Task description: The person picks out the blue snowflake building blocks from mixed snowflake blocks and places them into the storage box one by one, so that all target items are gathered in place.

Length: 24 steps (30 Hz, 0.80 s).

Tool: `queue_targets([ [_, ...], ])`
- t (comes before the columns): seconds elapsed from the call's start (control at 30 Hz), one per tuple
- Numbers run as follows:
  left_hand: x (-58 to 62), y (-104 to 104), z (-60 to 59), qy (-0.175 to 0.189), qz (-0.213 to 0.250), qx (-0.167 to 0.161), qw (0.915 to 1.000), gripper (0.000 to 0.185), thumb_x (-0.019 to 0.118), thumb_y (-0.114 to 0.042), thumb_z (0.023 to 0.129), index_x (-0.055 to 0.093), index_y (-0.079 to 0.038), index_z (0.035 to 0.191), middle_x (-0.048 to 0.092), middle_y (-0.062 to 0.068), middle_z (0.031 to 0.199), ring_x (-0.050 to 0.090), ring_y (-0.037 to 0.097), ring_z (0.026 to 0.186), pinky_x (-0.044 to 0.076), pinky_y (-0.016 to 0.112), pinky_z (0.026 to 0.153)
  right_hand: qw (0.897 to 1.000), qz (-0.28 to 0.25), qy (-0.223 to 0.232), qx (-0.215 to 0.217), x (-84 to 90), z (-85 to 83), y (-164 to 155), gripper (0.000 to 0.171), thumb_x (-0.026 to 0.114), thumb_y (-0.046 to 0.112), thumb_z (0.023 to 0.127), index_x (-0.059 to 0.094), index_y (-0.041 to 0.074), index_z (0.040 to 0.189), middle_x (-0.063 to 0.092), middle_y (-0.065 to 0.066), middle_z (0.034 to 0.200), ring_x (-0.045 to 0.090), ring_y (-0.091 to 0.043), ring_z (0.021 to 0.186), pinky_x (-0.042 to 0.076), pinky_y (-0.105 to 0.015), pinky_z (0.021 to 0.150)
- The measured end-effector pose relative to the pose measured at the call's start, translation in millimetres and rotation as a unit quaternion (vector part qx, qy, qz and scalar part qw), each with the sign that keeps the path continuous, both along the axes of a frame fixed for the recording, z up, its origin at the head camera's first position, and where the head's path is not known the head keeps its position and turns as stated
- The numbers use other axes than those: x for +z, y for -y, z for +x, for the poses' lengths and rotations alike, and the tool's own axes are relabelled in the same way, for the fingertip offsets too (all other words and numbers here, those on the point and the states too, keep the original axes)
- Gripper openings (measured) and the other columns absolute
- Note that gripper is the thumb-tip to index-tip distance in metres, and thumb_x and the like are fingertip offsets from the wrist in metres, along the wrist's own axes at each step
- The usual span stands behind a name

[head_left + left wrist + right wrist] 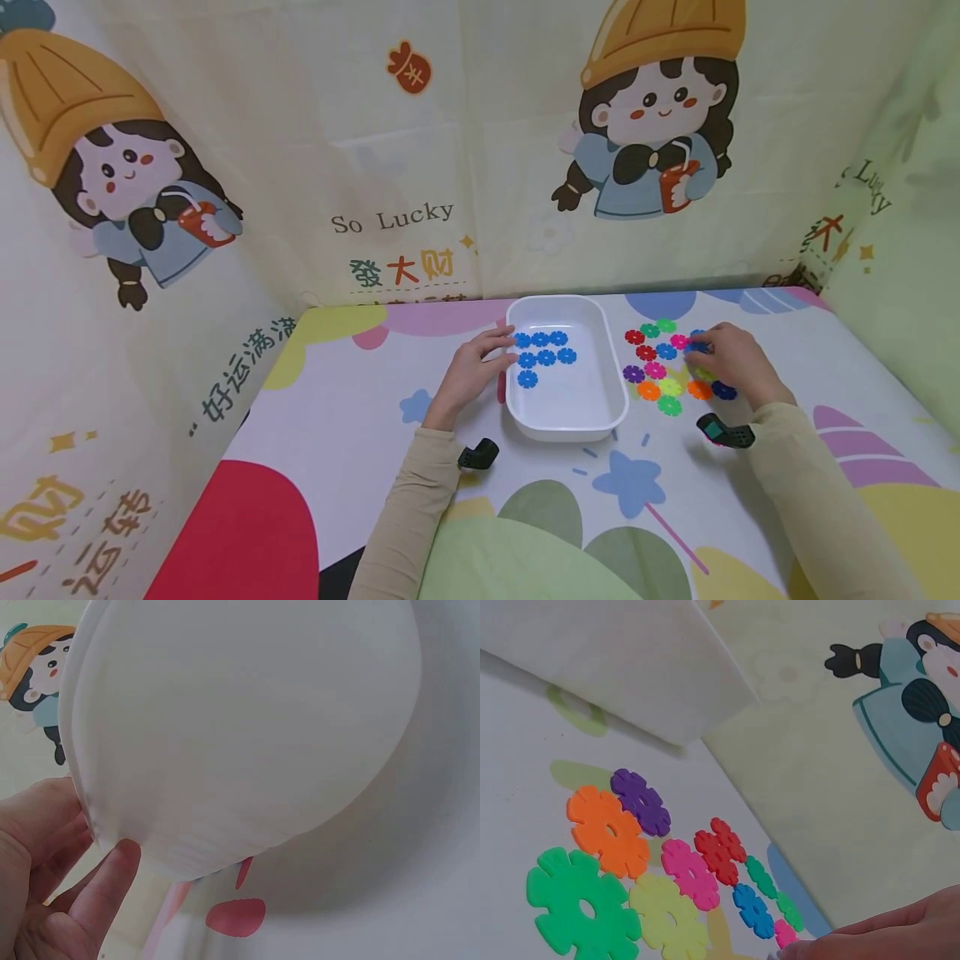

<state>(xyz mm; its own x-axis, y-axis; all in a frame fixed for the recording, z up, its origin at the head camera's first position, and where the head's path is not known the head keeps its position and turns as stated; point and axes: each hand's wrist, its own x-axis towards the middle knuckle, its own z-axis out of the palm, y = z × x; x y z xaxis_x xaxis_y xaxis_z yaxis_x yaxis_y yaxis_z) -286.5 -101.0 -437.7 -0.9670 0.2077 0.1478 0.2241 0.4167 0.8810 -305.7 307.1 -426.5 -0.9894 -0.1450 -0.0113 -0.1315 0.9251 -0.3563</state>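
Note:
A white plastic tray (566, 417) stands mid-table, with several blue snowflake discs (546, 357) in rows inside its left half. My left hand (472, 371) holds the tray's left side; in the left wrist view the thumb lies on the outer wall (247, 750) and other fingers reach the rim. Right of the tray my right hand (731, 358) is among loose discs, its fingertips pinching a blue snowflake disc (696, 345), partly covered. In the right wrist view only part of this hand (892, 937) shows at the lower corner, and its fingertips are cut off.
Loose snowflake discs lie right of the tray: green (670, 406), orange (648, 391), purple (633, 374), red (634, 337), pink (655, 370) and yellow (671, 387). A dark blue disc (723, 390) lies below the right hand. A printed curtain (525, 250) hangs behind the table.

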Motion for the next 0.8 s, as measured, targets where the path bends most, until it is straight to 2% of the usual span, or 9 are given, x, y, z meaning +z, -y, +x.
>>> queue_targets([
  [0.3,1.4,-0.6,0.4,0.001,0.003,0.0,1.0,0.039,0.068,-0.028,0.092,0.066,-0.01,0.127,0.052,-0.013,0.142,0.036,0.014,0.14,0.041,0.043,0.107,0.999,-0.009,-0.037,0.007,8.7,-0.4,9.6,0.043,0.07,0.019,0.09,0.061,-0.011,0.119,0.055,-0.034,0.115,0.049,-0.049,0.106,0.046,-0.063,0.09],
  [0.5,1.6,-0.6,0.0,0.003,0.004,0.0,1.0,0.041,0.069,-0.027,0.092,0.065,-0.008,0.128,0.051,-0.012,0.143,0.036,0.016,0.14,0.042,0.044,0.106,0.999,-0.013,-0.041,0.014,23.8,0.6,25.4,0.043,0.068,0.019,0.091,0.059,-0.012,0.119,0.055,-0.033,0.114,0.051,-0.047,0.105,0.049,-0.06,0.089],
  [0.8,1.1,-0.5,0.0,0.005,0.005,-0.001,1.0,0.04,0.068,-0.027,0.092,0.065,-0.009,0.128,0.051,-0.012,0.143,0.036,0.015,0.14,0.041,0.044,0.107,0.995,-0.009,-0.06,0.073,52.7,3.3,55.9,0.039,0.072,0.019,0.089,0.064,-0.006,0.117,0.059,-0.028,0.114,0.056,-0.042,0.103,0.055,-0.054,0.084],
])
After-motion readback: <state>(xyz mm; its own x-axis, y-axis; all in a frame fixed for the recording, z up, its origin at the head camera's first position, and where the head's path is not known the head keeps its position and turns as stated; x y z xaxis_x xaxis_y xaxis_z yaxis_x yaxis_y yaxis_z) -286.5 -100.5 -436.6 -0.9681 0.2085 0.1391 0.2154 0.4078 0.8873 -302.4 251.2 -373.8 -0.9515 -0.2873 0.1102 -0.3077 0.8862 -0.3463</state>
